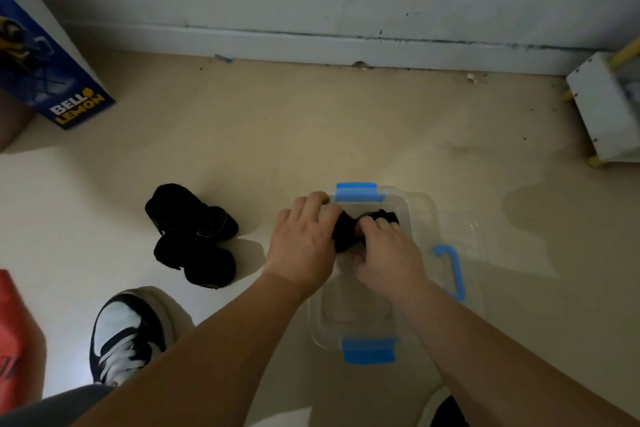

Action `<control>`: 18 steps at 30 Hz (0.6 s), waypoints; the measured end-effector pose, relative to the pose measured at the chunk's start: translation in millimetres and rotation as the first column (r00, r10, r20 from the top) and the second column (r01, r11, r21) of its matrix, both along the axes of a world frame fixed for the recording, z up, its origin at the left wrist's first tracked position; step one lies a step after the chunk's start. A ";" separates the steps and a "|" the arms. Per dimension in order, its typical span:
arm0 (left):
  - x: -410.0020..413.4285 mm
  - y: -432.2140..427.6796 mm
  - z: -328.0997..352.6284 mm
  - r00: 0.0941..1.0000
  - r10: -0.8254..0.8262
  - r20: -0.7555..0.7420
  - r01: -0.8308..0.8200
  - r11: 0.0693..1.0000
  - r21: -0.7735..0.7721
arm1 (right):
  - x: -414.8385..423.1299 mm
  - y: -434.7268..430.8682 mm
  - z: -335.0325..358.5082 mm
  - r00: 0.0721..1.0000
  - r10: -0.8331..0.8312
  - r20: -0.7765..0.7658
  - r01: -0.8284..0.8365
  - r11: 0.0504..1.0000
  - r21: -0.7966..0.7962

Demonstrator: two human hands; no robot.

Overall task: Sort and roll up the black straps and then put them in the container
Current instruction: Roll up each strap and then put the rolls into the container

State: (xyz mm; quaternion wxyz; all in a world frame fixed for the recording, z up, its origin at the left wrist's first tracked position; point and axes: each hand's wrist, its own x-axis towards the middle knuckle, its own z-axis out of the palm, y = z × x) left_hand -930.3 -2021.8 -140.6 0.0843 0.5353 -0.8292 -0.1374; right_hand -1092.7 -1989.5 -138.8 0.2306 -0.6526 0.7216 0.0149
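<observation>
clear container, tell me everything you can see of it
The clear container is a see-through plastic box with rounded corners, open-topped, sitting flat on the beige floor. Blue clasps sit at its far and near ends. The left hand and right hand hold a black strap over its far half.

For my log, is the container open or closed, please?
Open: the lid lies beside the container; the left hand and right hand hold a black strap inside its rim.
</observation>
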 end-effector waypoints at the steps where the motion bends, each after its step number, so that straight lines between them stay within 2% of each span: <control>1: 4.5 3.8 0.9 0.996 0.085 -0.024 -0.084 0.996 0.030 | 1.9 -3.0 1.0 0.999 -0.030 0.020 0.030 0.999 0.010; 3: 10.7 12.0 0.1 0.969 0.235 -0.080 -0.220 0.962 0.162 | 4.2 -9.6 -0.3 0.997 -0.070 0.022 0.069 0.997 0.039; 6: 10.9 21.9 -2.1 0.922 0.340 -0.185 -0.243 0.880 0.409 | 8.4 -18.6 -0.1 0.995 -0.089 -0.037 0.091 0.994 0.064; 11: 8.9 19.6 -3.1 0.921 0.353 -0.165 -0.247 0.857 0.453 | 21.4 -28.0 1.3 0.987 -0.119 -0.109 0.133 0.983 0.129; 15: 21.7 10.0 0.5 0.929 0.332 -0.164 -0.209 0.836 0.507 | 27.6 -36.7 12.5 0.977 -0.203 -0.067 0.213 0.952 0.219; 18: 37.5 4.2 7.6 0.922 0.320 -0.218 -0.177 0.849 0.498 | 34.9 -36.0 30.7 0.968 -0.251 0.021 0.248 0.964 0.101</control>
